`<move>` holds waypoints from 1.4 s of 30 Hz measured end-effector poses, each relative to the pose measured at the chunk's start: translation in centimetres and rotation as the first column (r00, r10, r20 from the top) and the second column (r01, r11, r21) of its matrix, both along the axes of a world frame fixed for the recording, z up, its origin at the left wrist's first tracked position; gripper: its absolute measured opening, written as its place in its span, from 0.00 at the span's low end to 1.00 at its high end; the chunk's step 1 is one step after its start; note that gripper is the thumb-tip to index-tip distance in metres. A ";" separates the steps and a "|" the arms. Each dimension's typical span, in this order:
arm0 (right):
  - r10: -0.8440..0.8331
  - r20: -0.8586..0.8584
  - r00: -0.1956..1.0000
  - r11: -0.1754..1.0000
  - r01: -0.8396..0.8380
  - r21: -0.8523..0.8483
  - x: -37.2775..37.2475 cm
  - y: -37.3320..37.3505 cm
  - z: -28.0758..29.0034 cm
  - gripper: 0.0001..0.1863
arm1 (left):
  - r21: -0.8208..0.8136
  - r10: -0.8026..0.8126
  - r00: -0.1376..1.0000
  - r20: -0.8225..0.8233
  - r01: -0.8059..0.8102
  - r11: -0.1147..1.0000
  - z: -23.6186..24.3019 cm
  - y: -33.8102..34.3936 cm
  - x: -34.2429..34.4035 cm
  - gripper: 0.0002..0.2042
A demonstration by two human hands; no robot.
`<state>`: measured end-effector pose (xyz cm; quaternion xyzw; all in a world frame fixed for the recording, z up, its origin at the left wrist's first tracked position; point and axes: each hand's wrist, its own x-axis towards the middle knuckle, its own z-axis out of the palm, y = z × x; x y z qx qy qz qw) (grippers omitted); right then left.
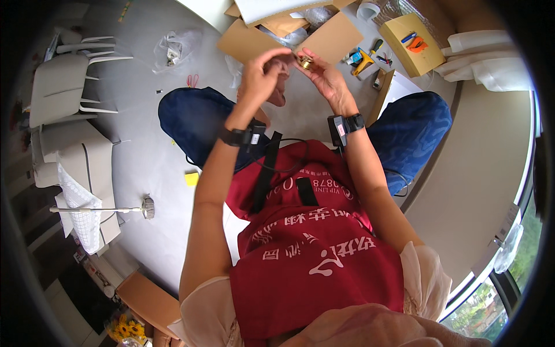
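Apparently small and light, the shiny gold-coloured round piece (306, 62), metal by its gleam, is held at the fingertips of the right hand (327, 80), above the grey floor (141, 156) and near the open brown cardboard box (330, 39). The left hand (258, 78) is raised just beside it, its thumb and fingers curled toward the piece; whether they grip anything cannot be told. Judging by its look, the piece should be stiff and hardly fragile, though its smooth surface might slip. Its outer rim seems the best hold, pinched between thumb and forefinger, with the other hand steadying the opposite edge.
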<state>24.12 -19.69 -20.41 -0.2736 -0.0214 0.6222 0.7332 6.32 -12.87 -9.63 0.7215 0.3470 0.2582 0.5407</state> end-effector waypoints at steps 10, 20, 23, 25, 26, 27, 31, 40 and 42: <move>0.043 0.780 0.624 0.993 0.062 -0.104 5.5 11.4 -3.7 0.19 | 0.254 -0.178 0.983 -0.047 0.184 0.950 5.2 12.6 -2.3 0.12; 0.470 0.724 -0.504 0.810 -0.078 -0.581 8.6 21.0 -13.5 0.24 | 0.277 -0.125 0.988 -0.090 0.145 0.950 4.5 13.3 -1.3 0.13; 0.375 0.786 -0.492 0.694 -0.413 -0.590 7.0 22.4 -15.8 0.22 | 0.208 -0.053 0.994 -0.099 0.073 0.975 5.1 13.0 -2.7 0.13; 0.304 0.637 -0.708 0.567 -0.403 -0.718 8.2 23.9 -17.7 0.14 | 0.205 -0.083 0.994 -0.066 0.095 0.974 5.9 13.0 -1.9 0.13; 0.282 0.602 -0.747 0.569 -0.375 -0.732 10.0 23.8 -19.0 0.13 | 0.201 -0.115 0.992 -0.047 0.122 0.972 5.8 13.1 -1.0 0.13; 0.252 0.564 -0.786 0.557 -0.359 -0.749 9.7 24.4 -19.7 0.11 | 0.195 -0.112 0.993 -0.037 0.117 0.974 5.9 13.2 -1.3 0.13; -0.168 0.682 -0.712 0.703 -0.571 -0.424 11.2 24.4 -21.8 0.08 | 0.283 -0.085 0.994 -0.073 0.102 0.954 5.7 13.9 -1.3 0.15; 0.320 0.795 -0.515 0.750 -0.374 -0.545 8.0 24.2 -19.8 0.09 | 0.348 -0.058 0.992 -0.110 0.093 0.933 5.3 14.3 -1.4 0.16; 0.354 0.758 -0.547 0.730 -0.345 -0.590 10.0 24.5 -19.5 0.09 | 0.375 -0.075 0.994 -0.083 0.101 0.922 5.3 14.4 -0.7 0.13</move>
